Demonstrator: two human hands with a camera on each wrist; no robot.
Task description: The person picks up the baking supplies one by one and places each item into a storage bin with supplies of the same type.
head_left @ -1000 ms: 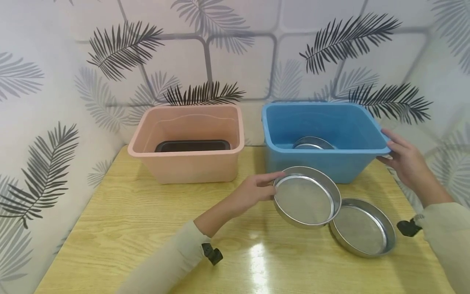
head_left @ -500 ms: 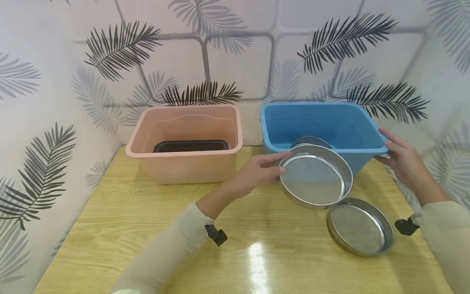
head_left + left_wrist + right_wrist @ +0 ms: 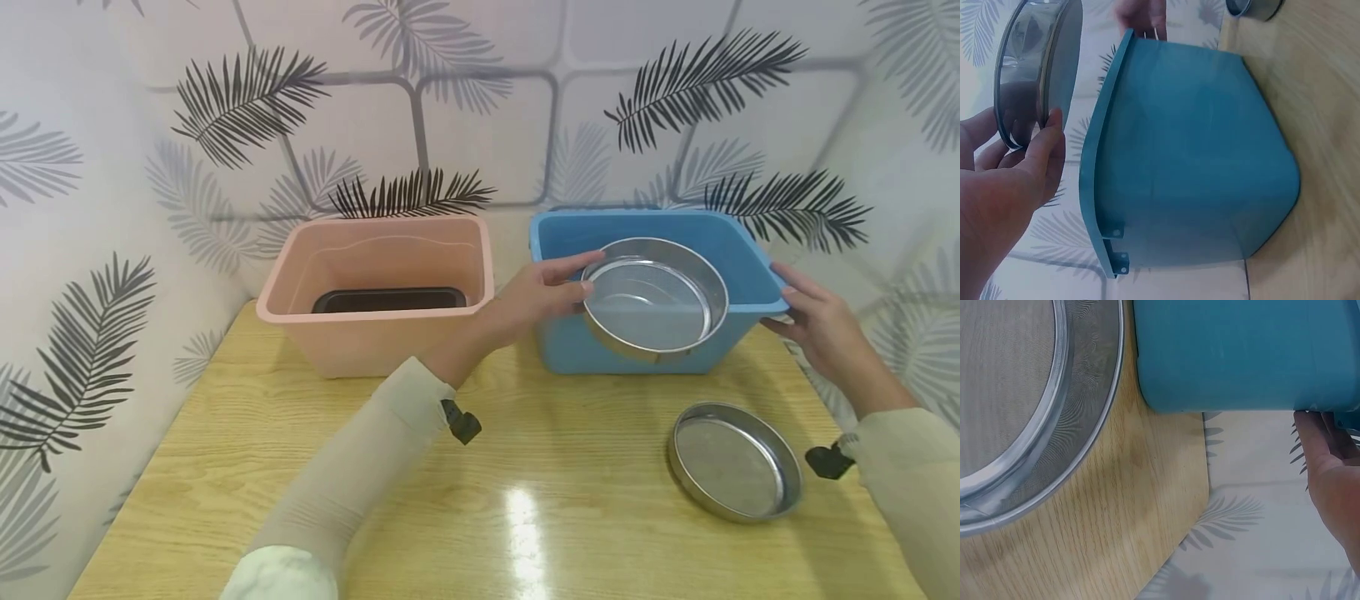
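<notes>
My left hand [image 3: 536, 296] pinches the near-left edge of a round metal sieve [image 3: 651, 304], thumb and fingers on its wall. The sieve tilts over the front rim of the blue bin [image 3: 622, 354]; in the left wrist view the held sieve [image 3: 1035, 69] is beside the bin's top edge. My right hand [image 3: 825, 329] holds the bin's right rim, and the right wrist view shows its fingers [image 3: 1313, 434] against the bin's side. On the table in front of the bin lies another sieve [image 3: 735, 467], its mesh visible up close. The bin's inside is mostly hidden behind the held sieve.
To the left stands a pink bin [image 3: 405, 346] with a dark, rounded-edged item [image 3: 390, 300] inside. Both bins sit at the back of the wooden table [image 3: 315, 450], against a leaf-patterned wall covering [image 3: 487, 133].
My left hand has raised the sieve from above the table to the blue bin's opening, covering the sieve seen inside earlier. The right hand stays on the rim.
</notes>
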